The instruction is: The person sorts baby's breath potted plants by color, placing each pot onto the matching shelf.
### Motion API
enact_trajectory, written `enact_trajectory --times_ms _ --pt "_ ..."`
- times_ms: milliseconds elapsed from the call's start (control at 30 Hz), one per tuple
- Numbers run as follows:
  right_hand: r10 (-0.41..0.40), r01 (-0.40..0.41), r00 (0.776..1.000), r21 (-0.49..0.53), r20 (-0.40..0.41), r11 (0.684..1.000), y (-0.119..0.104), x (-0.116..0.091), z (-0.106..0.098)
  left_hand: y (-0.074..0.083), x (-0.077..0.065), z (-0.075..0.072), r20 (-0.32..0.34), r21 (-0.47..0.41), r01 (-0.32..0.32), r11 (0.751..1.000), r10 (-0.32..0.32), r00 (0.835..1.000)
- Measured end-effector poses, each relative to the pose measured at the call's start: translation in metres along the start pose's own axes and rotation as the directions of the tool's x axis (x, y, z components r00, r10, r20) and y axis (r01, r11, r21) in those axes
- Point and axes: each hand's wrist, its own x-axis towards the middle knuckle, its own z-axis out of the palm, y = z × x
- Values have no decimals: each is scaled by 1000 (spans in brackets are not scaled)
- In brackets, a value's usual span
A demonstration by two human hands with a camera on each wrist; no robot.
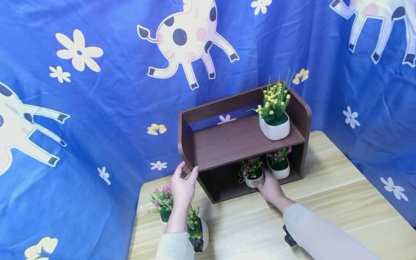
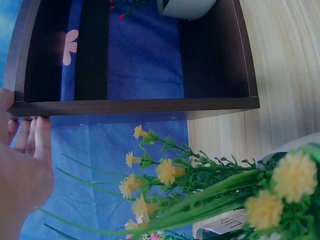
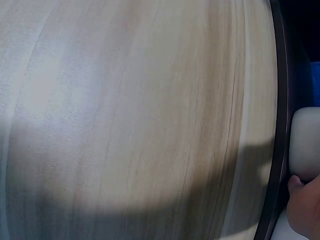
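A wide path runs along the upper board (image 1: 226, 138) of the brown shelf (image 1: 305, 117), left of the yellow-flowered pot (image 1: 275, 130); side panels and a far rail bound it; below, the compartment's left part opens from the near side, roofed by that board; the right hand (image 1: 270, 188), around a pink-flowered pot (image 1: 254, 180), fills the gap before the right-hand pot (image 1: 279, 172); at left, the left hand (image 1: 183, 188) and two pots on the tabletop (image 1: 243, 220) block passage.

- Pale, light-grey left sleeve (image 1: 171, 255), plain cloth, and above it a bare left hand (image 1: 182, 188)!
- Matching pale right sleeve (image 1: 324, 232), bare right hand (image 1: 271, 189)!
- Small black fitting (image 1: 197, 244) beside one sleeve, black fitting beside the other (image 1: 289, 236)!
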Motion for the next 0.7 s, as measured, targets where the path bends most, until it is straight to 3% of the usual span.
enact_trajectory --times_ms 700 --pt "17 -17 1000 -25 -12 1000 -2 -5 0 1 0 -1 7 27 11 1000 -11 1000"
